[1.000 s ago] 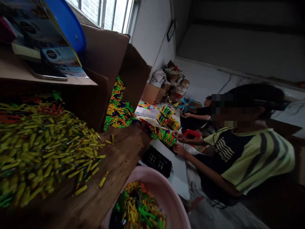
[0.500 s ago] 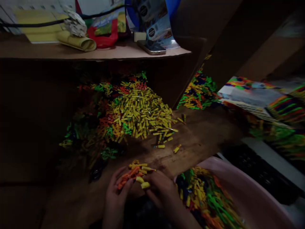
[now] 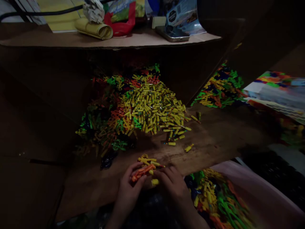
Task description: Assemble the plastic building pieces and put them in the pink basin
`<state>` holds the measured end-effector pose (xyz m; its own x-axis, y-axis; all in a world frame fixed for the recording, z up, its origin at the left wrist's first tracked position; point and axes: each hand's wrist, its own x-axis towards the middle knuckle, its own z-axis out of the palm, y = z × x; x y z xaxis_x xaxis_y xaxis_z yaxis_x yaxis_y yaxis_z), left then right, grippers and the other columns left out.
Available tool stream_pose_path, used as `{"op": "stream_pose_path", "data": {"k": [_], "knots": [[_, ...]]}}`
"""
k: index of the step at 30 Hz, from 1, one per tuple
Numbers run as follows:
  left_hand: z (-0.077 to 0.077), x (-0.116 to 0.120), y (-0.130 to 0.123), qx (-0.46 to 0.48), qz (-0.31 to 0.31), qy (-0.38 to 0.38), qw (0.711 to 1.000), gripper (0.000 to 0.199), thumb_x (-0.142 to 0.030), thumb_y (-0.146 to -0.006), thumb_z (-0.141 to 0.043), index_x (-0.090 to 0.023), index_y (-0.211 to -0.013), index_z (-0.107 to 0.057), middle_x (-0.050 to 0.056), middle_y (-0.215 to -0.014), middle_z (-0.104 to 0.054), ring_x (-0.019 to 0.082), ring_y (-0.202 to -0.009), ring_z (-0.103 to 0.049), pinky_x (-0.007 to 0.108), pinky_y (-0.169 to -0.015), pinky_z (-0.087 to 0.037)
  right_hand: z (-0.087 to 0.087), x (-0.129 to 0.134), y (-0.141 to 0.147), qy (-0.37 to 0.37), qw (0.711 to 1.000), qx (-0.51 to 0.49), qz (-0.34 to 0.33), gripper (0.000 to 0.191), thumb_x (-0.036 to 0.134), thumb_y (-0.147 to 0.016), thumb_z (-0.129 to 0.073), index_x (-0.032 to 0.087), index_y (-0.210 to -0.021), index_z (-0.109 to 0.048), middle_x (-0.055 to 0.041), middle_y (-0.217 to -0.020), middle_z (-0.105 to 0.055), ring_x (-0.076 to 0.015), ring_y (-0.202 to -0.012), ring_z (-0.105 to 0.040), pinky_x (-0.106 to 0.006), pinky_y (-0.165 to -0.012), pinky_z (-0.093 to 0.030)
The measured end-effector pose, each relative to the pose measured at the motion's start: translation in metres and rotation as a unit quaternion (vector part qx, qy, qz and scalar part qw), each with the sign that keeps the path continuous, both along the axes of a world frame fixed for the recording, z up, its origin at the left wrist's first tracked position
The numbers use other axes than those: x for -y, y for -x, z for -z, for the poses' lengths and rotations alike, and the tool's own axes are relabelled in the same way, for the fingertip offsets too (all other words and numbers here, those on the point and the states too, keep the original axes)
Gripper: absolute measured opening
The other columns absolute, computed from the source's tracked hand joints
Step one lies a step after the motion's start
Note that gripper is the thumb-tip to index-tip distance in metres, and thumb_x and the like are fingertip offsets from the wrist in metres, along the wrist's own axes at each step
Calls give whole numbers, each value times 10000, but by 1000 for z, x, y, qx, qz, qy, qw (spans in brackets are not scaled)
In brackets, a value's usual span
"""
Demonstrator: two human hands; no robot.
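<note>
My left hand (image 3: pixel 131 183), low in the middle, is closed around an orange rubbery figure (image 3: pixel 143 172) with thin limbs. My right hand (image 3: pixel 175 183) has its fingers curled together, the tips at a small yellow tube (image 3: pixel 151 172) against the orange figure. Just under those fingertips shows another short yellow piece (image 3: pixel 154 182); whether it is gripped too is hard to see. Beyond the fingers are a yellow figure (image 3: pixel 144 159) and a slim yellow tube with a red tip (image 3: pixel 157 164). A large heap of yellow tubes (image 3: pixel 154 108) lies farther back on the wooden table (image 3: pixel 212 136).
Tangled coloured figures (image 3: pixel 100 127) lie left of the heap, with more (image 3: pixel 221 86) beyond a cardboard wall. A pink basin (image 3: pixel 259 187) of mixed figures stands at right. Above is a cardboard shelf (image 3: pixel 133 43) carrying a phone (image 3: pixel 172 34) and rolled yellow paper (image 3: pixel 94 29).
The view has shifted, so the scene sits farther right and the shelf higher. The orange figure is more bunched in my left hand, and my right fingertips have come close to it.
</note>
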<state>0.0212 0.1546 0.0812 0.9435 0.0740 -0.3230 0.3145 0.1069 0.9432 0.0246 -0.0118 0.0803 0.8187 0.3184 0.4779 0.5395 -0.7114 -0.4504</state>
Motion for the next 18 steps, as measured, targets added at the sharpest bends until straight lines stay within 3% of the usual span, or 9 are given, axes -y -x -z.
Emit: {"op": "stream_pose_path", "data": {"k": [4,6,9,12,14,16,18], "knots": [[-3,-17,-7,-35,99,87,991,510,-319,-677,-717,-153,-1122,-531,115,-1011,-687,233,-951,-644,312,-864,-492,10,10,-6,-74,985,-152,-44,132,165,-812,-567,215,-929,-604,-35,-823,-631,-186,-782,-564,-284,-669,-451],[0,-29,-9,-45,124,90,987,550,-334,-683,-711,-154,-1160,-505,122,-1032,-680,238,-962,-639,320,-866,-489,14,16,-14,-90,971,-215,-57,103,249,-808,-596,224,-904,-621,-35,-844,-637,-194,-820,-581,-288,-692,-466],[11,-47,-9,-38,98,10,994,557,-388,-716,-662,-170,-1196,-483,120,-1105,-650,247,-1005,-619,343,-884,-482,24,28,-32,-98,969,-228,-3,195,328,-835,-530,224,-969,-626,-53,-923,-635,-205,-896,-586,-309,-773,-471],[24,-61,-5,24,60,-184,981,474,-387,-756,-594,-198,-1186,-522,103,-1208,-587,263,-1104,-551,399,-964,-424,42,44,-56,-25,983,-148,104,290,290,-836,-462,195,-1063,-615,-85,-931,-613,-235,-887,-563,-364,-788,-459],[31,-69,-3,95,32,-355,929,407,-364,-791,-541,-201,-1163,-560,103,-1246,-551,286,-1157,-486,456,-1004,-366,52,53,-70,70,981,-100,150,337,248,-831,-454,160,-1116,-609,-113,-893,-591,-256,-835,-534,-392,-752,-451],[34,-77,-3,154,-10,-502,851,373,-348,-833,-476,-182,-1151,-576,122,-1258,-531,309,-1171,-438,493,-1007,-337,56,57,-81,150,971,-73,170,347,218,-833,-459,146,-1138,-608,-125,-860,-568,-259,-784,-505,-387,-706,-443],[35,-87,-4,155,-54,-605,779,388,-359,-863,-420,-143,-1148,-570,158,-1238,-530,335,-1154,-423,517,-973,-348,55,58,-87,194,963,-57,177,318,194,-826,-482,159,-1105,-630,-123,-842,-547,-253,-761,-484,-369,-676,-433]]}}
